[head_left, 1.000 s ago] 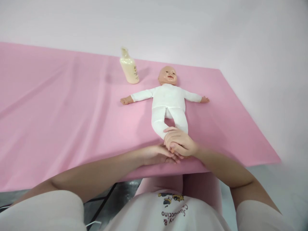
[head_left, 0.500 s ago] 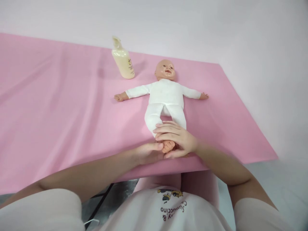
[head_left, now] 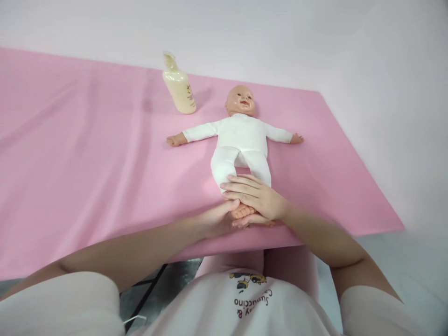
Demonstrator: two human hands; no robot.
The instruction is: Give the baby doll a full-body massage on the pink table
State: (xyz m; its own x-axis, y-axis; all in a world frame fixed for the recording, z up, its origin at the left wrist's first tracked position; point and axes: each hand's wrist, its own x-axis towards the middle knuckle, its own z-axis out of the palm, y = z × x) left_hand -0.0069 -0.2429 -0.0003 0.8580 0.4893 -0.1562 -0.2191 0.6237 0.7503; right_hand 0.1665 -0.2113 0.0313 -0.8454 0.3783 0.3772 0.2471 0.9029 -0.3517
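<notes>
A baby doll point(head_left: 241, 133) in a white suit lies on its back, arms spread and feet toward me. My left hand point(head_left: 219, 219) cups one of its bare feet point(head_left: 243, 212) from the left and beneath, thumb along its side. Laid across the ankle and lower leg, my right hand point(head_left: 261, 199) has its fingers over the top and its thumb under the toes. The foot is thus clasped between both hands, with only its toes showing. The doll's other foot point(head_left: 269, 224) peeks out beneath my right hand, mostly hidden.
A pink cloth point(head_left: 87, 163) with soft folds covers the table. Behind the doll, to its left, stands a cream pump bottle point(head_left: 180, 91). The table's near edge runs just below my hands, close to my lap.
The clasped foot has tipped slightly, so its toes now face differently between my hands. My right thumb has slid a little left under the toes, and my left thumb has risen slightly.
</notes>
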